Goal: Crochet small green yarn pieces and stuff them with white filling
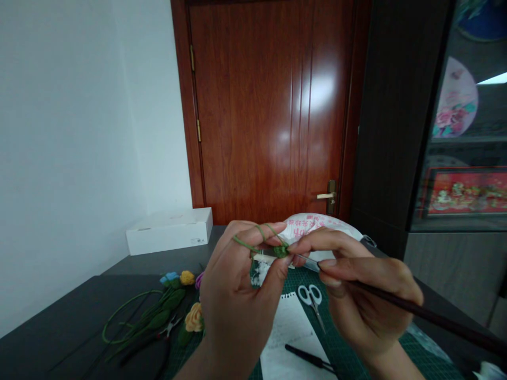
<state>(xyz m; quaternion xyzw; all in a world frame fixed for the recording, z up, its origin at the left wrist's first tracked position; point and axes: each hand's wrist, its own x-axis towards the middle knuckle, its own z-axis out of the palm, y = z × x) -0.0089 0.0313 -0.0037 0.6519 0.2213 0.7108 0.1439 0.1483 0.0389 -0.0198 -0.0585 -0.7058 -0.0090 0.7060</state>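
Observation:
My left hand (241, 285) pinches a small piece of green crochet work (281, 250) between thumb and fingers. Green yarn (246, 244) loops round its fingers and runs to the piece. In my right hand (364, 295) is a crochet hook (396, 303) with a thin metal shaft and a long dark handle, held like a pen. The hook's tip reaches the green piece, and my right index finger is close against it. The exact stitch at the tip is too small to make out.
White-handled scissors (311, 296), a written sheet of paper (291, 332) and a black pen-like tool (309, 359) lie on the green cutting mat (332, 338). To the left are crocheted flowers (194, 317), pliers (168, 330) and a white box (170, 232). A white printed bag (320, 224) stands behind.

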